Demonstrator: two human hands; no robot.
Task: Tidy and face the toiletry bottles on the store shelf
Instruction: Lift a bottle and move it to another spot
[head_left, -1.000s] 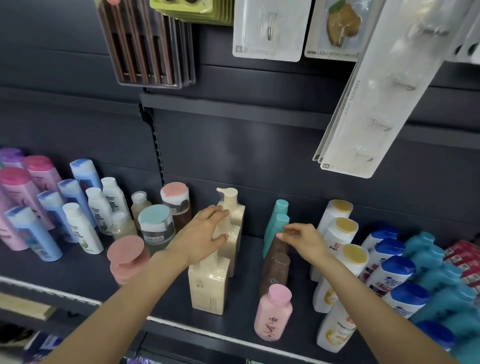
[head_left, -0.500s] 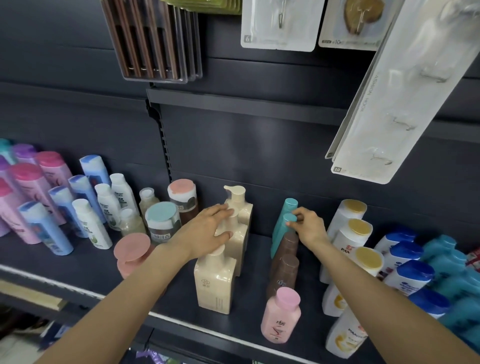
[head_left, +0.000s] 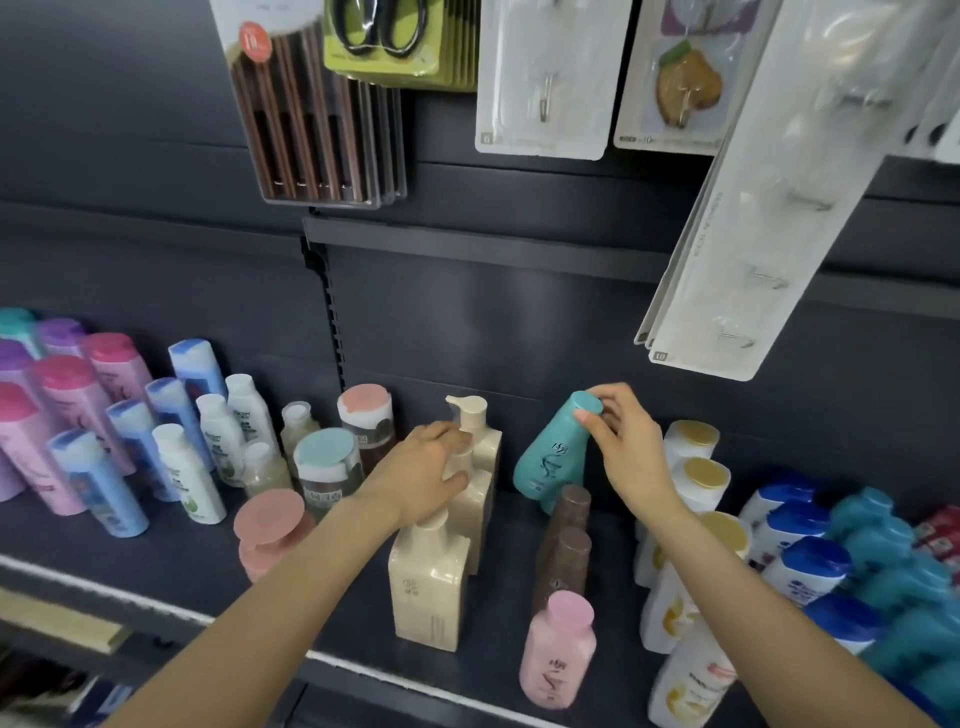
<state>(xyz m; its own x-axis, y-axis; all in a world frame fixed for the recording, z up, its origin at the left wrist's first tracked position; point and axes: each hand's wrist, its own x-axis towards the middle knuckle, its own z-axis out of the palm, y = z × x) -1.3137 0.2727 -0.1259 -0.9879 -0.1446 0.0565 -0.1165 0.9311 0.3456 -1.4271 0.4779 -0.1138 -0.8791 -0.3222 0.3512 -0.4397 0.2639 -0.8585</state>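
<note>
**Facing the teal bottle on the dark shelf**

Tilting toward ten o'clock, a teal bottle (head_left: 553, 454) is held off the shelf (head_left: 156, 561) by its flat round cap, which is pinched between thumb and curled fingers of the right hand (head_left: 626, 447). Its body widens toward the base and bears pale lettering. At nine o'clock from it, three cream pump bottles (head_left: 431, 587) are lined up front to back; the middle one's pump is covered by the left hand (head_left: 423, 475), fingers loosely bent over it. At six o'clock from the teal bottle, two brown bottles (head_left: 566, 558) are ranged in a column, with one pink bottle (head_left: 558, 652) at the front. Four white bottles with yellow caps (head_left: 696, 480) are counted at three o'clock.
</note>
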